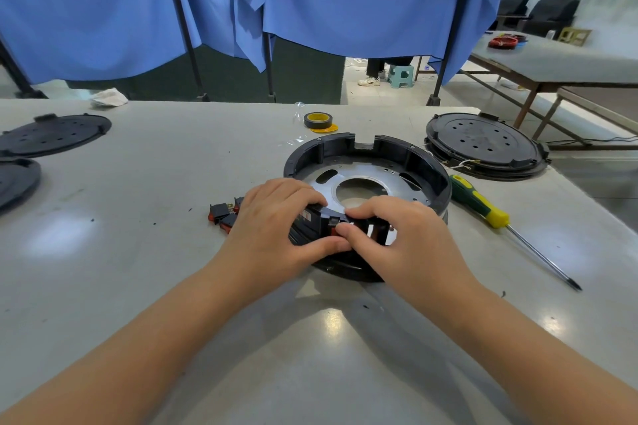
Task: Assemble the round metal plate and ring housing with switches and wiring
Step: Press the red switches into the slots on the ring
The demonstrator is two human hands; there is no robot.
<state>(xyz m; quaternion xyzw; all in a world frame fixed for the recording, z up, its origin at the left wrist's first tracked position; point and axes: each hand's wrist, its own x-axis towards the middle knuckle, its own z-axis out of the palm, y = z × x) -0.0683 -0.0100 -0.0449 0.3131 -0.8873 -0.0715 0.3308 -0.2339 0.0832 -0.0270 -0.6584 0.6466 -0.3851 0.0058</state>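
Observation:
A black ring housing (428,169) lies on the grey table with a round metal plate (390,183) seated inside it. My left hand (276,217) grips the housing's near wall, fingers curled over the rim and thumb on the outside. My right hand (397,231) pinches a small red-and-black switch (334,228) at an opening in that near wall. Loose red-and-black switches (222,214) lie just left of my left hand, partly hidden by it.
A green-and-yellow screwdriver (483,205) lies right of the housing. A roll of yellow tape (318,121) sits behind it. Black perforated discs rest at back right (483,145), with thin white wires beside them, and at far left (51,134). Blue curtains hang beyond the table.

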